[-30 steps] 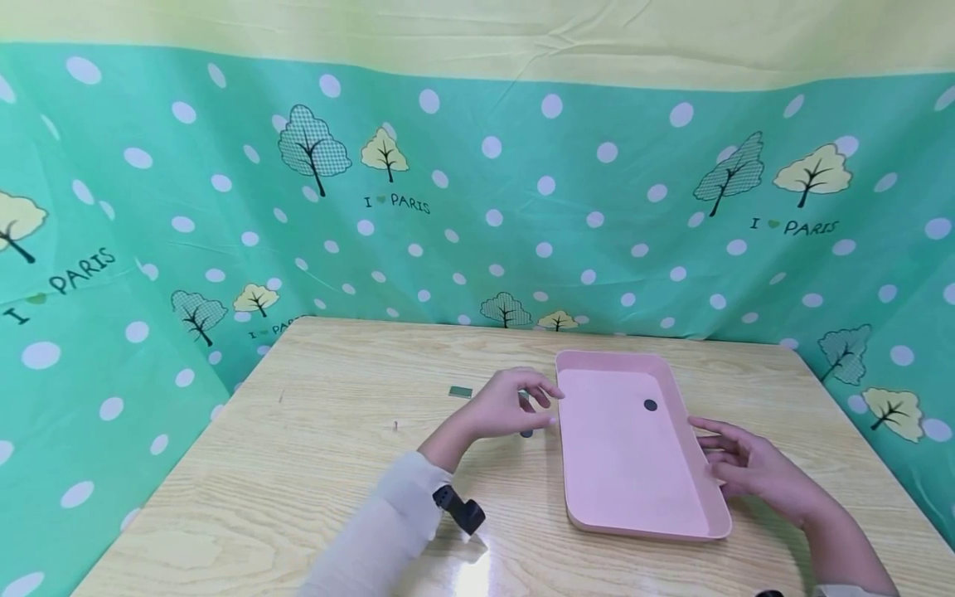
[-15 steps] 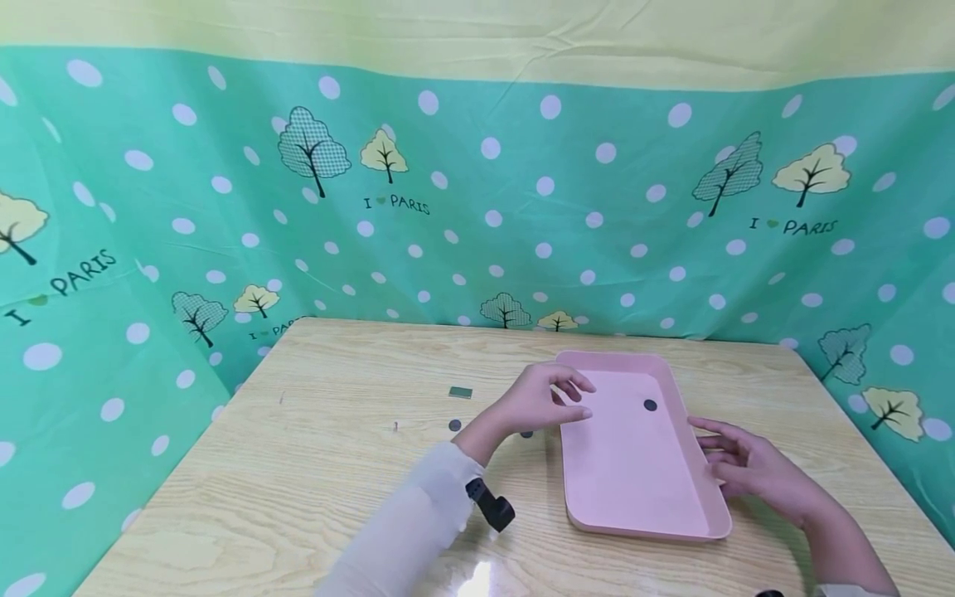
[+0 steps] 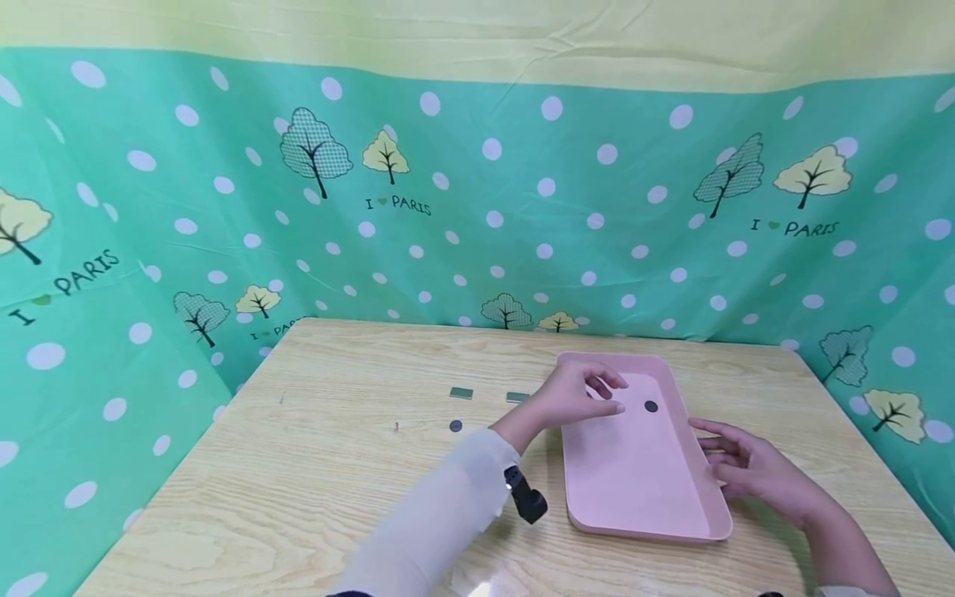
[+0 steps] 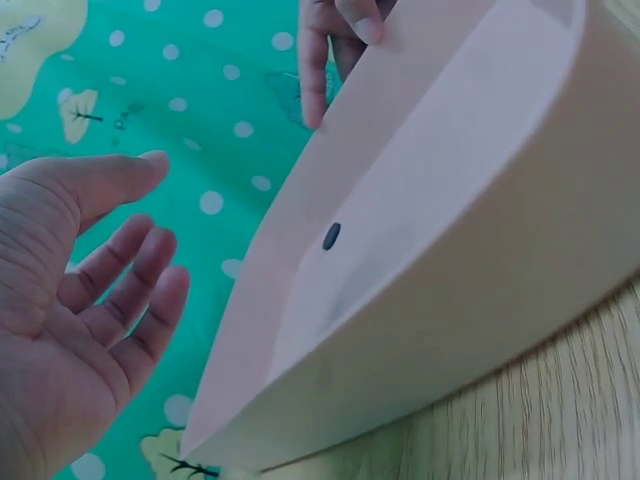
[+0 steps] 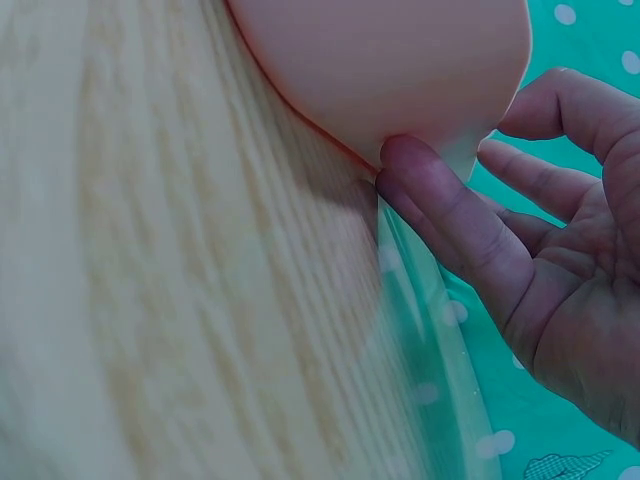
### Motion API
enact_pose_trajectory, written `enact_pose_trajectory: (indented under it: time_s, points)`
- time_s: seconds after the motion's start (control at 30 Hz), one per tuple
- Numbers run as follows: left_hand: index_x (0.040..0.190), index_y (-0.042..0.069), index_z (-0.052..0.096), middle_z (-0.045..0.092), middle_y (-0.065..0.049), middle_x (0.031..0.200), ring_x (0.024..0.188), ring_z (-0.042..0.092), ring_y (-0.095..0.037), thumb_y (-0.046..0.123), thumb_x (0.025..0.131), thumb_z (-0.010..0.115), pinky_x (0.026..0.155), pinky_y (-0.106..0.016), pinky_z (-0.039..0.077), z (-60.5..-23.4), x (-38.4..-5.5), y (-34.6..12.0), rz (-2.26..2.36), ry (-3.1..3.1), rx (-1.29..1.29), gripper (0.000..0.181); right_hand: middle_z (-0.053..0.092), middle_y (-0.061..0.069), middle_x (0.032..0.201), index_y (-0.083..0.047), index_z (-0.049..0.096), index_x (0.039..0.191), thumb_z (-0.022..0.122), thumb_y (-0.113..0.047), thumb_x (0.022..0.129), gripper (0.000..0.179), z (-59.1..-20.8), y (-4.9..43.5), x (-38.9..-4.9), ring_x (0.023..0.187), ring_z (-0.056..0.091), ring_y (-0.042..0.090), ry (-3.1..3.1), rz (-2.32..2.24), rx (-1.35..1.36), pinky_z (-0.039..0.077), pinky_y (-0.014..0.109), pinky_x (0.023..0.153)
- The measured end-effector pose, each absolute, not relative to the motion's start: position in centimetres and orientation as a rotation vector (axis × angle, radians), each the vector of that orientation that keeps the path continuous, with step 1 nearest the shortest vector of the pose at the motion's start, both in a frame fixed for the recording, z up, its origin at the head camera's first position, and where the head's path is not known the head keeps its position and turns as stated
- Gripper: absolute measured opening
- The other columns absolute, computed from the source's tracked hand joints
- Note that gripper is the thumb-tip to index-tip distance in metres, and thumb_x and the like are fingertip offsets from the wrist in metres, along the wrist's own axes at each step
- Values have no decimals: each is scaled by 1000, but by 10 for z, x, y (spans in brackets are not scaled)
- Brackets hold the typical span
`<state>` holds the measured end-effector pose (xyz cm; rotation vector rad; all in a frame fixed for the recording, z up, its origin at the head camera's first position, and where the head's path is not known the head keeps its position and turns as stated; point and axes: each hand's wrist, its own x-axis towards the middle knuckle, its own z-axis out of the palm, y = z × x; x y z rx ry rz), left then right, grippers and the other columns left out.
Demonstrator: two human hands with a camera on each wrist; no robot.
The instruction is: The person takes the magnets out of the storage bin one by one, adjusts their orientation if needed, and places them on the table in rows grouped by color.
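My left hand (image 3: 570, 394) hovers over the far left part of a pink rectangular tray (image 3: 634, 489). In the left wrist view its thumb and fingers (image 4: 130, 300) are loosely bent, apart, with nothing between them. Inside the tray lies a small flat black disc (image 3: 652, 406), to the right of that hand. My right hand (image 3: 757, 464) touches the tray's right wall from outside. The right wrist view has its fingertips (image 5: 410, 155) against the outer wall, low near the table.
On the wooden table (image 3: 298, 481), left of the tray, lie two small dark green rectangular pieces (image 3: 461, 392), another dark disc (image 3: 456, 425) and a tiny thin piece (image 3: 396, 426). A green dotted cloth (image 3: 448, 207) hangs behind the table.
My left hand has moved right, from the tray's left rim to above its inside. The second green piece shows again; a disc near the tray is now hidden by the arm. The right hand stays.
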<state>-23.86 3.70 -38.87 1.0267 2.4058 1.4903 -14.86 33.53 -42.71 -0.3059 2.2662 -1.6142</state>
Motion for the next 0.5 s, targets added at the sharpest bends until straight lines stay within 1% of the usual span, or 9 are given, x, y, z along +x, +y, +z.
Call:
enact_pose_trajectory:
  time_s: [0.2,0.3,0.5]
  points:
    - [108,6,72,70,-7,106,83,63,-3,10,83,79,73,-13,50,-398,-245,55,1475,2408,987,26,41,36,136,6,21,150,57,-9,97,66,-428,336,-148,105,62,8,2254,-1622,-333,58,44,77]
    - [107,4,72,70,-10,106,81,62,-2,9,83,78,72,-12,50,-403,-248,64,1468,2397,978,26,42,37,136,6,21,150,58,-9,97,66,-428,336,-148,105,62,8,2253,-1623,-330,58,45,77]
    - [107,2,72,72,-7,102,78,60,2,7,82,79,70,-11,49,-411,-254,82,1451,2388,950,27,41,37,136,7,20,150,57,-7,97,66,-428,335,-149,106,62,9,2246,-1629,-329,57,45,77]
